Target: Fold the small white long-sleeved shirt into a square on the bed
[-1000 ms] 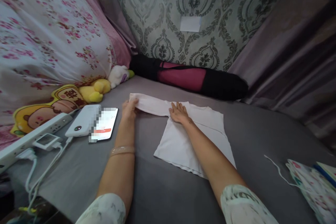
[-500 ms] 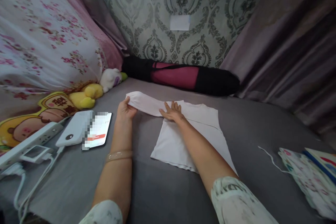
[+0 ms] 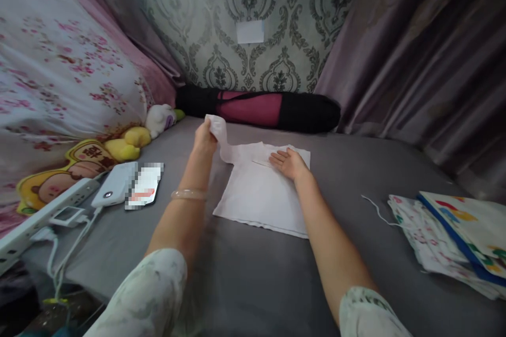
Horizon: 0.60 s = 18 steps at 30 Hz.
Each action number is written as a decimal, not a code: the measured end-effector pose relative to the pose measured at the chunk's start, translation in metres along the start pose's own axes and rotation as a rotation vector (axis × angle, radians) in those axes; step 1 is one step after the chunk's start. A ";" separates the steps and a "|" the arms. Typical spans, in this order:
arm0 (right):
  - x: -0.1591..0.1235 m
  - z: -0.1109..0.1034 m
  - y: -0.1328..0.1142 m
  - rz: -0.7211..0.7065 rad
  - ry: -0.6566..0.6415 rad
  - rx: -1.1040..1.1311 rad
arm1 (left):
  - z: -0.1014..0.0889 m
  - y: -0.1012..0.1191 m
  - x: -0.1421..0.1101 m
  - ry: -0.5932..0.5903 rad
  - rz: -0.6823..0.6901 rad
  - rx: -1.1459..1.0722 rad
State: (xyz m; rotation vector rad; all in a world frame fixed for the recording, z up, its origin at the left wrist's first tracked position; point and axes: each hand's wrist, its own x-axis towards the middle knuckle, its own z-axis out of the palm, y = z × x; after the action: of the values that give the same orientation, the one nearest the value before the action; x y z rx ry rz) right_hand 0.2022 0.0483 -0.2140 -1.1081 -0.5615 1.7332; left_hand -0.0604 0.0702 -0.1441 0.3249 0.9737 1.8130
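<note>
A white long-sleeved shirt (image 3: 261, 195) lies spread on the grey sheet (image 3: 245, 279), its hem toward me. My left hand (image 3: 206, 136) is closed on the cuff of its left-side sleeve and holds that sleeve raised off the bed, so it bends down to the shoulder. My right hand (image 3: 290, 164) is over the upper chest of the shirt, palm partly turned up and fingers stretched out to the left. It grips nothing; whether it touches the cloth I cannot tell. The other sleeve does not show stretched out on the right.
At left are a phone (image 3: 145, 185), a power bank (image 3: 114, 184), a power strip (image 3: 47, 216) with cables, and plush toys (image 3: 126, 143). A black and pink long bag (image 3: 253, 108) lies along the wall. Folded cloths (image 3: 427, 242) and a blue-edged book-like item (image 3: 470, 226) sit at right.
My left hand has lifted the sleeve cuff up and to the right, so the sleeve is no longer stretched flat. My right hand has slid right across the chest and turned its palm.
</note>
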 end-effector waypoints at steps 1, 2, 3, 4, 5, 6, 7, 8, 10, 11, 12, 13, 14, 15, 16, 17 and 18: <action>-0.002 -0.008 0.002 0.018 -0.013 0.073 | 0.010 -0.007 -0.001 -0.013 0.021 0.044; -0.003 -0.014 0.004 0.036 -0.027 0.133 | 0.019 -0.015 -0.004 -0.026 0.047 0.082; -0.005 -0.019 0.006 0.049 -0.042 0.181 | 0.027 -0.023 -0.006 -0.048 0.075 0.116; -0.005 -0.022 0.007 0.056 -0.054 0.221 | 0.034 -0.032 -0.010 -0.071 0.101 0.147; -0.006 -0.024 0.007 0.059 -0.065 0.251 | 0.041 -0.040 -0.014 -0.092 0.123 0.179; -0.006 -0.026 0.007 0.060 -0.073 0.273 | 0.046 -0.049 -0.019 -0.116 0.144 0.215; -0.005 -0.027 0.006 0.060 -0.080 0.289 | 0.050 -0.058 -0.025 -0.145 0.160 0.259; -0.004 -0.027 0.005 0.059 -0.087 0.302 | 0.053 -0.067 -0.031 -0.175 0.180 0.306; -0.002 -0.028 0.003 0.059 -0.091 0.317 | 0.058 -0.083 -0.044 -0.274 0.208 0.410; 0.000 -0.028 0.003 0.061 -0.089 0.321 | 0.058 -0.089 -0.050 -0.356 0.209 0.466; 0.002 -0.028 0.003 0.063 -0.082 0.326 | 0.058 -0.095 -0.055 -0.458 0.199 0.527; 0.004 -0.028 0.003 0.061 -0.072 0.334 | 0.056 -0.099 -0.057 -0.548 0.186 0.582; 0.006 -0.028 0.003 0.055 -0.063 0.344 | 0.054 -0.101 -0.058 -0.610 0.170 0.628; 0.008 -0.028 0.003 0.044 -0.058 0.356 | 0.050 -0.102 -0.057 -0.636 0.157 0.664; 0.010 -0.028 0.004 0.026 -0.058 0.368 | 0.045 -0.102 -0.053 -0.626 0.153 0.690; 0.011 -0.028 0.004 0.002 -0.066 0.377 | 0.039 -0.100 -0.048 -0.590 0.159 0.710; 0.012 -0.028 0.005 -0.039 -0.086 0.382 | 0.031 -0.097 -0.041 -0.540 0.177 0.730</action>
State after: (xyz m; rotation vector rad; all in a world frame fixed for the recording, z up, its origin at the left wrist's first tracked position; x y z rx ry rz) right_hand 0.2227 0.0540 -0.2360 -0.7519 -0.2836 1.7682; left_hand 0.0404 0.0649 -0.1874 1.3089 1.1952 1.3336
